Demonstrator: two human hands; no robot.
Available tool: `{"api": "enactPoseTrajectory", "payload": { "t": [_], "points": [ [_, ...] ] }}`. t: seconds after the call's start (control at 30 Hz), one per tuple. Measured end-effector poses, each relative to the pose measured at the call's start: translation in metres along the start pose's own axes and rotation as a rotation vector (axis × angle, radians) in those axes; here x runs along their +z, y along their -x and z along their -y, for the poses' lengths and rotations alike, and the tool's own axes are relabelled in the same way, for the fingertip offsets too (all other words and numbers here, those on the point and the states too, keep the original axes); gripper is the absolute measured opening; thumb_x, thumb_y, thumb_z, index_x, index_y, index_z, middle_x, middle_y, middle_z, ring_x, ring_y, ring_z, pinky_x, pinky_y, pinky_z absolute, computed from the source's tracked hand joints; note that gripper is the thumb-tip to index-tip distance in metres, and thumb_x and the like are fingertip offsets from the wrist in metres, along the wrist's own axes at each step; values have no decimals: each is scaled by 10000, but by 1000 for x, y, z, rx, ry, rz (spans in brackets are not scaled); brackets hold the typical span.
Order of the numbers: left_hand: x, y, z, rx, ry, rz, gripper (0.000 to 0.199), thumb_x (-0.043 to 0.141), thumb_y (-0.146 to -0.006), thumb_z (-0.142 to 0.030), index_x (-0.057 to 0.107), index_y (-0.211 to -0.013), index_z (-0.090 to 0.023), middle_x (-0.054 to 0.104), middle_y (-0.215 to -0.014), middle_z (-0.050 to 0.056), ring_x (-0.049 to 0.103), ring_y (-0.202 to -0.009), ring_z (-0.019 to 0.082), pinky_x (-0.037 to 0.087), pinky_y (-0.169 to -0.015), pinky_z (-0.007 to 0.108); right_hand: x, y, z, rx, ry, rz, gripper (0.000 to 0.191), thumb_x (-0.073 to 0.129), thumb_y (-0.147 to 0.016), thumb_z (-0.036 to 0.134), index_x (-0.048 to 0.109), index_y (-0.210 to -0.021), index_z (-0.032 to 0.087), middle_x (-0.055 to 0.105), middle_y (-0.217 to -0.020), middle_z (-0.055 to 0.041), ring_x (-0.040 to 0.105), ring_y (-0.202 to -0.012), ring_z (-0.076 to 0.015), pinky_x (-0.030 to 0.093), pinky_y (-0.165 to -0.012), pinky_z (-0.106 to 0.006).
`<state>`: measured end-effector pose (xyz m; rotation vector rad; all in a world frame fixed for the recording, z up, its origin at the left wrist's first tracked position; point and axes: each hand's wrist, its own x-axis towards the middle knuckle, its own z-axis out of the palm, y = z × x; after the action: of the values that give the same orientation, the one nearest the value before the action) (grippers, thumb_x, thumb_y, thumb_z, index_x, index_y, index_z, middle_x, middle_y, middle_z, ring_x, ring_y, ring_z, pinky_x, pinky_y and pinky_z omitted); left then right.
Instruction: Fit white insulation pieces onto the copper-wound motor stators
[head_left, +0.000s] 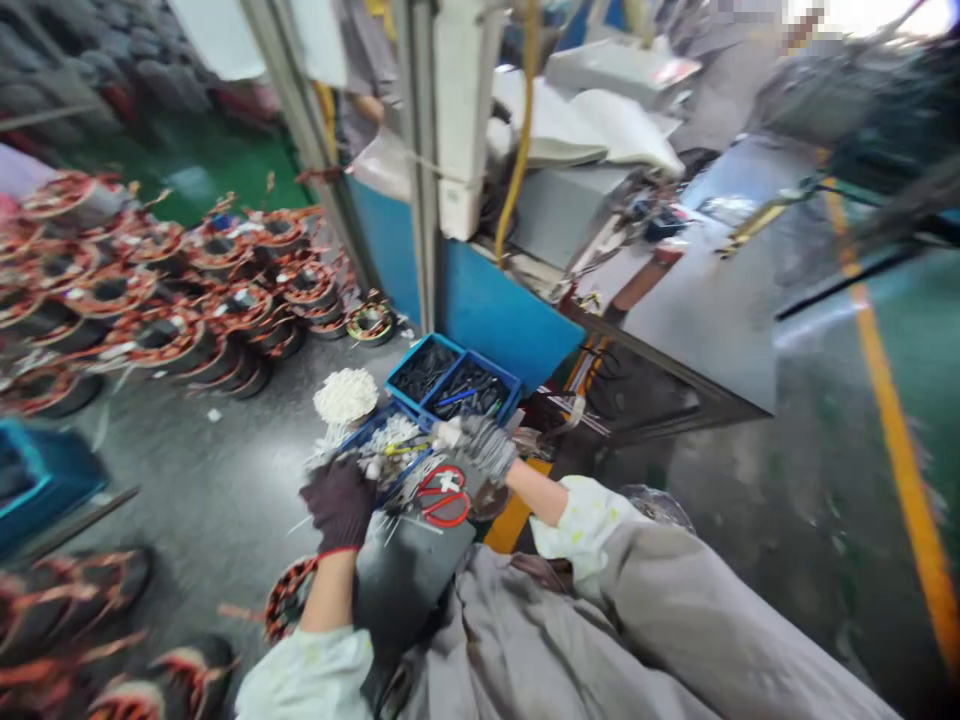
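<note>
Left hand [341,503], dark-gloved, at blue tray [365,428] of white pieces [396,432]; right hand [484,448], grey-gloved, beside black pieces [466,386] in blue bin [516,388]. Cannot tell whether hands grip anything. Red-handled scissors [437,493] near right hand.

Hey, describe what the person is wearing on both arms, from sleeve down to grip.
The left grip is gloved in dark purplish brown, with a red band at the wrist. The right grip is gloved in streaky grey, paler toward the fingertips. Whitish sleeve covers with yellow-green flecks sit on both forearms. Blur hides finer markings.
</note>
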<state>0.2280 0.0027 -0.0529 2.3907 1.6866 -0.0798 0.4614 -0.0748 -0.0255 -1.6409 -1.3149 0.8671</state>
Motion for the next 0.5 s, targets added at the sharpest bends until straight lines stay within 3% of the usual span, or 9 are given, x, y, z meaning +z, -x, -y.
{"api": "enactPoseTrajectory", "payload": {
  "t": [0.1, 0.2, 0.27, 0.37, 0.5],
  "points": [
    [14, 18, 14, 5, 81, -32, 421, 596, -904, -366, 683, -1299, -250, 606, -1465, 127, 455, -1437, 379, 383, -1132, 592, -25, -24, -14, 55, 4, -51, 412, 575, -893, 534, 762, -1099, 230, 786, -1098, -77, 717, -1012, -248, 563, -927, -402],
    [27, 43, 36, -31, 290, -131, 418, 543, -942, -394, 680, -1304, -236, 624, -1441, 126, 523, -1377, 358, 438, -1106, 549, -42, -63, -23, 157, 141, -93, 446, 593, -880, 547, 764, -1014, 157, 791, -977, -106, 717, -908, -256, 554, -870, -378],
    [32, 60, 46, -77, 384, -178, 403, 478, -977, -405, 696, -1272, -238, 639, -1425, 109, 560, -1338, 329, 474, -1083, 515, -45, -90, -22, 186, 466, -28, 442, 538, -933, 520, 761, -1053, 158, 793, -999, -85, 713, -910, -238, 544, -863, -336],
    [34, 77, 51, -82, 472, -205, 458, 516, -960, -412, 637, -1362, -231, 597, -1482, 99, 542, -1370, 307, 468, -1119, 492, -33, -133, -15, 184, 855, 184, 391, 536, -960, 425, 721, -1231, 211, 766, -1195, -55, 699, -1047, -218, 523, -938, -298],
    [34, 92, 59, -149, 527, -319, 386, 469, -996, -410, 705, -1256, -248, 660, -1400, 71, 549, -1372, 262, 431, -1178, 455, 5, -186, -15, 277, 1043, 349, 350, 694, -849, 389, 782, -1071, 134, 764, -1154, -164, 692, -1077, -311, 521, -974, -407]
  ]
}}
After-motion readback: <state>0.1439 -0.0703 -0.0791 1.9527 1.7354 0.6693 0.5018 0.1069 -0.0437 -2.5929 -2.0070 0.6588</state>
